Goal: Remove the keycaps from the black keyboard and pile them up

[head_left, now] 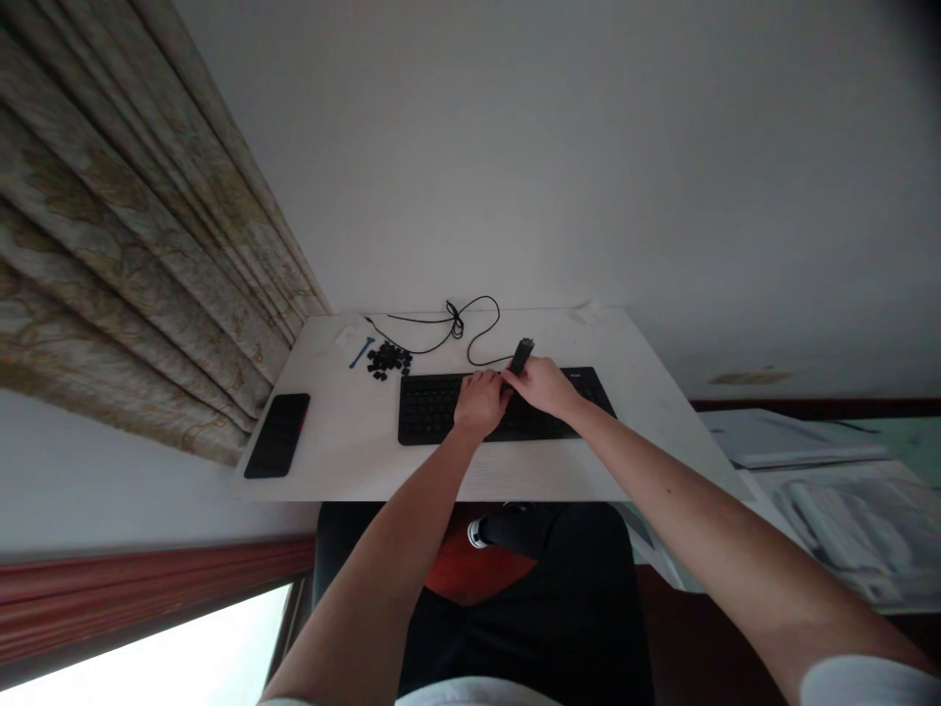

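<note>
A black keyboard (426, 409) lies on the white desk (353, 441) in front of me. Above its middle, my right hand (544, 385) is closed around a black brush (522, 354), which stands tilted with its pale, bristly-looking end up. The brush's lower end is hidden by my fingers. My left hand (480, 402) rests on the keyboard just left of the brush, fingers laid over the keys and thumb close to my right fingers. Keys under both hands are covered from sight.
Loose black keycaps (389, 360) are piled behind the keyboard's left end, beside a blue stick-like tool (362, 352). A black cable (441, 345) loops along the back. A phone (277, 436) lies at the left edge. Wall behind, curtain (147, 235) at left.
</note>
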A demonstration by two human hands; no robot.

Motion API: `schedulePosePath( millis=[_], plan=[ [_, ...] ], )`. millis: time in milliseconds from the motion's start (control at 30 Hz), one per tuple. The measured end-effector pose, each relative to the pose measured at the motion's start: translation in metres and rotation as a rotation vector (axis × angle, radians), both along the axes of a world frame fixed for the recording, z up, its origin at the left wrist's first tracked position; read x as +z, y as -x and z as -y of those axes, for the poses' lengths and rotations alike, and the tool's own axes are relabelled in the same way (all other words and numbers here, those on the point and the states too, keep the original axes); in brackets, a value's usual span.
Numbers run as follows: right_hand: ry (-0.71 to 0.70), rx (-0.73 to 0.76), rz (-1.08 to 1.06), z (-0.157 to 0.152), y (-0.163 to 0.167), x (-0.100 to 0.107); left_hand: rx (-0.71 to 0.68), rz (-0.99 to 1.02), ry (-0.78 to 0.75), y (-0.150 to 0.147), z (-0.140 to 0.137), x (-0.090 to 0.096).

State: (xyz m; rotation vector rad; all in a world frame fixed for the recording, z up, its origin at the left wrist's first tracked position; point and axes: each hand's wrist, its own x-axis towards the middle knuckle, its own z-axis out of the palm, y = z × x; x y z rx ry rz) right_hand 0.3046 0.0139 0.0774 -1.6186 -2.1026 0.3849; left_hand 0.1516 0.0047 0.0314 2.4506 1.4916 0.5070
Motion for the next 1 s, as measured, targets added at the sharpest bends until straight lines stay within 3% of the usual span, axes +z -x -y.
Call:
schedulePosePath(
  millis=[200,367,433,533,633,767,867,1000],
  plan=[
    [0.016,-0.001,-0.053,0.003,0.002,0.002,-0.001,0.005,-0.002,0.000,0.000,-0.002],
    [-0.007,-0.066,-0.170,-0.020,0.000,0.047,-0.013,0.020,-0.003,0.000,0.000,-0.002],
    [0.050,-0.048,-0.152,-0.033,-0.003,0.067,-0.002,0.039,0.009,0.000,0.000,-0.001],
    [0.135,-0.055,-0.298,-0.037,-0.014,0.076,0.027,0.096,0.026,0.002,-0.001,-0.001],
    [0.120,-0.165,-0.496,-0.021,-0.029,0.051,0.046,0.183,0.028,0.004,-0.002,-0.004],
    [-0.007,-0.329,-0.598,0.014,-0.048,-0.007,0.078,0.256,0.033,0.005,-0.003,-0.008],
    [-0.182,-0.471,-0.562,0.039,-0.056,-0.042,0.083,0.275,0.037,0.005,-0.004,-0.008],
    [-0.319,-0.629,-0.450,0.062,-0.054,-0.063,0.093,0.324,0.031,0.005,-0.003,-0.009]
  ],
)
